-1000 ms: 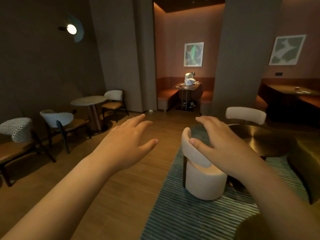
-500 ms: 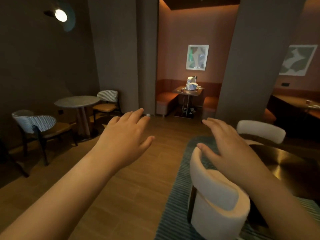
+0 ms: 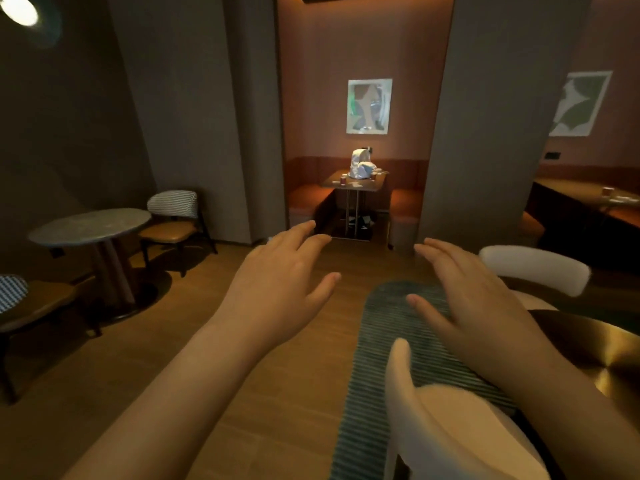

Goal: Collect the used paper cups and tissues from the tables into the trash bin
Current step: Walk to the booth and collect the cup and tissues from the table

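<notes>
A dim lounge with a wooden floor (image 3: 194,327) has a round table (image 3: 90,225) at the left and a striped chair (image 3: 172,204) behind it. The left hand (image 3: 277,289) hovers palm down, fingers loosely spread, holding nothing. Far back in an alcove, a booth table (image 3: 372,186) carries a paper cup (image 3: 343,180), seemingly upright, and pale tissues (image 3: 356,183) too small to judge their direction; the right hand (image 3: 474,299), equally spread and empty, hangs over a ribbed rug (image 3: 381,341).

Far booth desk (image 3: 375,184) — small reddish paper cup (image 3: 343,180) upright, white tissues (image 3: 356,183) lying flat beside it. Right desk (image 3: 568,190) — second cup (image 3: 606,191) upright, details blurred.
</notes>
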Demonstrator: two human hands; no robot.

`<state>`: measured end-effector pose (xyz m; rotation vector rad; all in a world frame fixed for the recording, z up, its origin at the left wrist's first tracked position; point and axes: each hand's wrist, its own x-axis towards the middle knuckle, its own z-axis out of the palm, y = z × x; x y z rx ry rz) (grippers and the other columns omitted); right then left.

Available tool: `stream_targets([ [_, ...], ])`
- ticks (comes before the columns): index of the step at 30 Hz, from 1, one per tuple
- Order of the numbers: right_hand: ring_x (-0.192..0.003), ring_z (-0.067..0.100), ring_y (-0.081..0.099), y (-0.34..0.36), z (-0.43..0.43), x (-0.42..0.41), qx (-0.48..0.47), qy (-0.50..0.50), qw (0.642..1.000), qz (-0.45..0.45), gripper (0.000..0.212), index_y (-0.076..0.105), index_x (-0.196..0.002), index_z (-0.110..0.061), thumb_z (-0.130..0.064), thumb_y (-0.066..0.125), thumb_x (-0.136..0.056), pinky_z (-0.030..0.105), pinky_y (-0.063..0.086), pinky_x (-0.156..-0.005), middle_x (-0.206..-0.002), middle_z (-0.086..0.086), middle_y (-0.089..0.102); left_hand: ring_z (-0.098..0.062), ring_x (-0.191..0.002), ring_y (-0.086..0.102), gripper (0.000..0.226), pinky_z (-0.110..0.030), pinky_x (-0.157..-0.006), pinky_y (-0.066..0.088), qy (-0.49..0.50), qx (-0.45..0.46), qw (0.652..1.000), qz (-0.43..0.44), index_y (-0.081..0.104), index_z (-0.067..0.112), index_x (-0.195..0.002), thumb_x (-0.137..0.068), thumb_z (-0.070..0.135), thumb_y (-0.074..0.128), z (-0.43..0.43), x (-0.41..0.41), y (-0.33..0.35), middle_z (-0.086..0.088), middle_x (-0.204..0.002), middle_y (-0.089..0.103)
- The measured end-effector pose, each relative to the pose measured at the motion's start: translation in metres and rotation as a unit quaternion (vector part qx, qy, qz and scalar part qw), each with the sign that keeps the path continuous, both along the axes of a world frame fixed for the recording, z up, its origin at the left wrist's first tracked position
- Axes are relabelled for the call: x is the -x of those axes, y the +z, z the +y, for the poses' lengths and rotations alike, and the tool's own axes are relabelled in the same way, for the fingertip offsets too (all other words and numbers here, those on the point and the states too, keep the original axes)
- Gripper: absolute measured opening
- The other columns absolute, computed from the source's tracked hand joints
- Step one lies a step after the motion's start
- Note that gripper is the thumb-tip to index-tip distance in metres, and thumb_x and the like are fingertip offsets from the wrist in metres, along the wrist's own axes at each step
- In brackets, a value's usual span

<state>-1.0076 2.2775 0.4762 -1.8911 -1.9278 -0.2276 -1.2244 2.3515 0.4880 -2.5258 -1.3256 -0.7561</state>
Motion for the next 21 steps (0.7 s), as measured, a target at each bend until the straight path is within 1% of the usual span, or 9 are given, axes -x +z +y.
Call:
stream_targets([
  [3, -0.140, 0.005, 0.015, 0.006, 0.077, -0.026, -0.001, -0.001, 1.000, 0.015, 0.069, 0.014, -0.148, -0.031, -0.055, 0.041, -0.090, 0.025, 0.019, -0.110, -0.154, -0.013, 0.016, -0.009, -0.139, 0.023, 0.056, -0.029, -0.107, 0.030, 0.014, -0.001, 1.000, -0.015, 0.029, 0.036, -0.144, -0.092, 0.054, 0.040, 0.074, -0.023, 0.002, 0.009, -0.153, 0.022],
  [7, -0.139, 0.004, 0.015, 0.009, 0.178, -0.051, -0.014, 0.008, 1.000, 0.012, 0.068, 0.015, -0.148, -0.031, -0.059, 0.037, -0.090, 0.026, 0.020, -0.109, -0.154, -0.013, 0.018, -0.007, -0.138, 0.024, 0.059, -0.027, -0.106, 0.031, 0.030, -0.003, 0.999, -0.011, 0.028, 0.033, -0.145, -0.092, 0.055, 0.039, 0.166, -0.044, -0.004, 0.010, -0.152, 0.024],
  [12, -0.140, 0.005, 0.014, -0.003, 0.296, -0.058, 0.009, 0.039, 0.999, 0.032, 0.066, 0.014, -0.148, -0.031, -0.056, 0.037, -0.091, 0.027, 0.019, -0.111, -0.154, -0.013, 0.017, -0.008, -0.139, 0.021, 0.062, -0.029, -0.108, 0.028, 0.055, 0.025, 0.998, 0.012, 0.020, 0.035, -0.147, -0.092, 0.057, 0.036, 0.277, -0.053, -0.016, 0.010, -0.155, 0.019],
  [15, -0.140, 0.004, 0.013, -0.012, 0.366, -0.058, 0.010, 0.045, 0.998, 0.030, 0.066, 0.013, -0.148, -0.033, -0.055, 0.039, -0.092, 0.027, 0.019, -0.111, -0.154, -0.015, 0.015, -0.009, -0.140, 0.021, 0.062, -0.029, -0.108, 0.028, 0.060, 0.026, 0.998, 0.002, 0.019, 0.036, -0.147, -0.092, 0.057, 0.036, 0.350, -0.056, -0.023, 0.009, -0.155, 0.019],
  [21, -0.140, 0.005, 0.015, -0.020, 0.518, -0.074, -0.028, 0.014, 0.999, 0.038, 0.065, 0.018, -0.147, -0.032, -0.052, 0.042, -0.090, 0.030, 0.022, -0.113, -0.153, -0.014, 0.018, -0.009, -0.139, 0.023, 0.060, -0.030, -0.107, 0.029, 0.032, 0.018, 0.999, -0.017, 0.024, 0.033, -0.147, -0.093, 0.055, 0.038, 0.522, -0.072, -0.035, 0.009, -0.154, 0.023],
])
